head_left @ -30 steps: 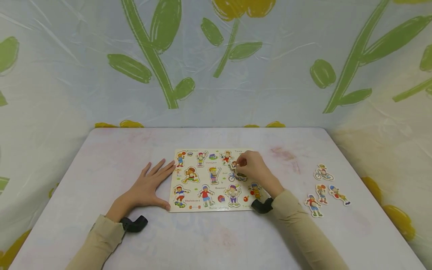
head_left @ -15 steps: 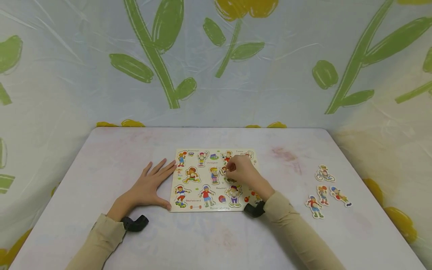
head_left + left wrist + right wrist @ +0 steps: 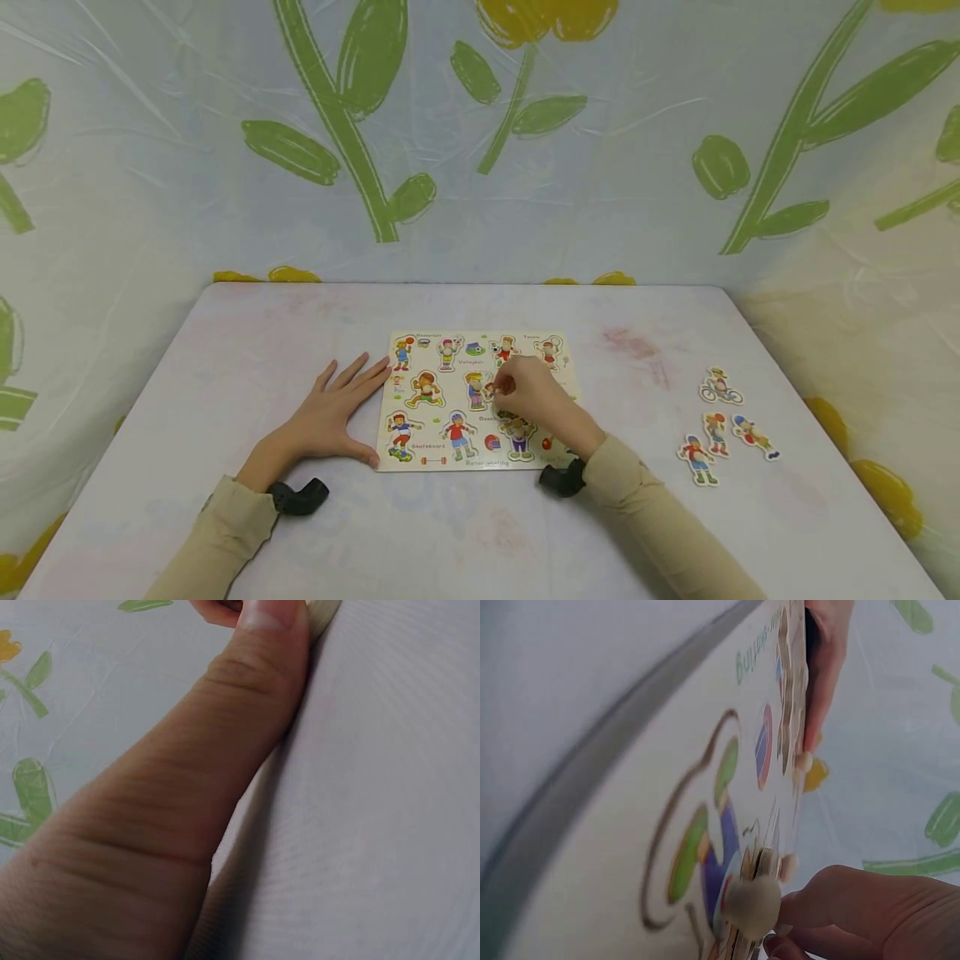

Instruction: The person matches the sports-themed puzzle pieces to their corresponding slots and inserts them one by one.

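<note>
A cream peg puzzle board (image 3: pixel 459 421) with cartoon sports figures lies on the table. In the head view my left hand (image 3: pixel 326 417) is spread flat at its left edge, fingertips and thumb at the border. My right hand (image 3: pixel 538 392) is over the board's right half, thumb and forefinger pinching a small puzzle piece (image 3: pixel 490 390) beside the golfer piece (image 3: pixel 476 390). The fingers hide most of the pinched piece. Close below that hand is the baseball piece (image 3: pixel 518 440), its round wooden knob (image 3: pixel 751 907) large in the right wrist view. The left wrist view shows my left thumb (image 3: pixel 247 682).
Several loose pieces lie on the table right of the board: a cyclist (image 3: pixel 720 386), a basketball player (image 3: pixel 716 433), a red-shirted skater (image 3: pixel 698 460) and a blue-capped figure (image 3: pixel 756 436). A flowered sheet (image 3: pixel 585 208) hangs behind the table.
My right hand has moved left and slightly toward me with the pinched piece, from over the bicycle picture to beside the golfer. The tennis figure is uncovered now. My left hand has stayed put.
</note>
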The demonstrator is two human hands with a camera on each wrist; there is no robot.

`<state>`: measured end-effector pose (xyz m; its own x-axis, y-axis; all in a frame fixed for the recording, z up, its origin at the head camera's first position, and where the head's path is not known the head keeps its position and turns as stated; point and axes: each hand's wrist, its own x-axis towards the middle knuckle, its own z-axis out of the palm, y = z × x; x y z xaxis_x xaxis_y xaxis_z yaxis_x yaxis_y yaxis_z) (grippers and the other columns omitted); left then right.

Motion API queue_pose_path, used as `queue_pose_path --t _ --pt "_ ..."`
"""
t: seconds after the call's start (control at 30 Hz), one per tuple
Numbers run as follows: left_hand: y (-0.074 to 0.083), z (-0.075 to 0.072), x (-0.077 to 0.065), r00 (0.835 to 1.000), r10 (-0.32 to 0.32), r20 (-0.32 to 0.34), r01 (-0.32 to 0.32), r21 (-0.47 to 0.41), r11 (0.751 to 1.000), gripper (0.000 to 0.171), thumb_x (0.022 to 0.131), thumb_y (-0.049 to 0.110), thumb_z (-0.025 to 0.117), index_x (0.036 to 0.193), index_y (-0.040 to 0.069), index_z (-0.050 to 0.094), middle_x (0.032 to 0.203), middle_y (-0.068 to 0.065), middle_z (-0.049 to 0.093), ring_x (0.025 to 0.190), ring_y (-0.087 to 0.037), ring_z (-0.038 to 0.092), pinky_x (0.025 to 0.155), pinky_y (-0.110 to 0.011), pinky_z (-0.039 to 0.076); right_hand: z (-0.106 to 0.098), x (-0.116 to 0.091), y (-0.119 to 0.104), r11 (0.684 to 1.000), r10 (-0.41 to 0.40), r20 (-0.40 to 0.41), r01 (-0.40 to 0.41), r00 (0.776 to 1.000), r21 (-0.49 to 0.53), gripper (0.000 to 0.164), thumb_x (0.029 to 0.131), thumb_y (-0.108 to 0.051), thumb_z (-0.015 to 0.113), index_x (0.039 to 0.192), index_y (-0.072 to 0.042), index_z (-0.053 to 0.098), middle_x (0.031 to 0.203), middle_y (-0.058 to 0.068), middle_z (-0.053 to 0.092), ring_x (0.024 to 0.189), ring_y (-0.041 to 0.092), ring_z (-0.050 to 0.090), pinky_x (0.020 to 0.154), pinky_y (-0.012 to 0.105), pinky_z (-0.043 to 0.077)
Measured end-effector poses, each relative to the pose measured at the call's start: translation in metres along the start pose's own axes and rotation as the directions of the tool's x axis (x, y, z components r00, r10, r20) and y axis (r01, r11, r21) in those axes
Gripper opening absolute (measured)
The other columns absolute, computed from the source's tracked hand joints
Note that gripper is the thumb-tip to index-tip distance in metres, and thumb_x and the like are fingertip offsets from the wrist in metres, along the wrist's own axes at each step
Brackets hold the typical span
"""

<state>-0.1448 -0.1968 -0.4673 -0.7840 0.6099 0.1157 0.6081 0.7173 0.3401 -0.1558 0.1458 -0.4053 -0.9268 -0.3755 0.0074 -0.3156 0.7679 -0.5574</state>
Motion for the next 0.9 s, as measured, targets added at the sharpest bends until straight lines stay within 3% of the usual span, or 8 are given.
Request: queue_pose_path --t 0.47,0.9 --pt "0.000 -0.001 0.000 1.000 0.010 -0.011 -0.010 -0.004 1.000 0.136 0.054 0.090 0.066 0.159 0.014 0.024 0.165 -0.002 0.020 0.151 -0.034 0.009 0.116 -0.063 -0.001 0.008 -0.006 -0.017 0.998 -0.052 0.027 0.053 0.998 -0.037 0.007 0.075 -0.001 0.073 0.077 -0.007 0.070 0.071 -0.003 0.059 0.064 0.011 0.051 0.059 0.025 0.046" --pt "-0.001 -0.001 0.000 1.000 0.006 -0.005 -0.006 0.004 1.000 0.135 0.055 0.090 0.065 0.159 0.014 0.024 0.165 -0.001 0.019 0.152 -0.033 0.008 0.116 -0.063 -0.001 0.026 0.004 -0.048 0.990 -0.140 0.085 0.143 0.986 -0.023 0.009 0.076 0.001 0.070 0.075 -0.007 0.068 0.070 -0.002 0.058 0.061 0.011 0.049 0.056 0.023 0.043"
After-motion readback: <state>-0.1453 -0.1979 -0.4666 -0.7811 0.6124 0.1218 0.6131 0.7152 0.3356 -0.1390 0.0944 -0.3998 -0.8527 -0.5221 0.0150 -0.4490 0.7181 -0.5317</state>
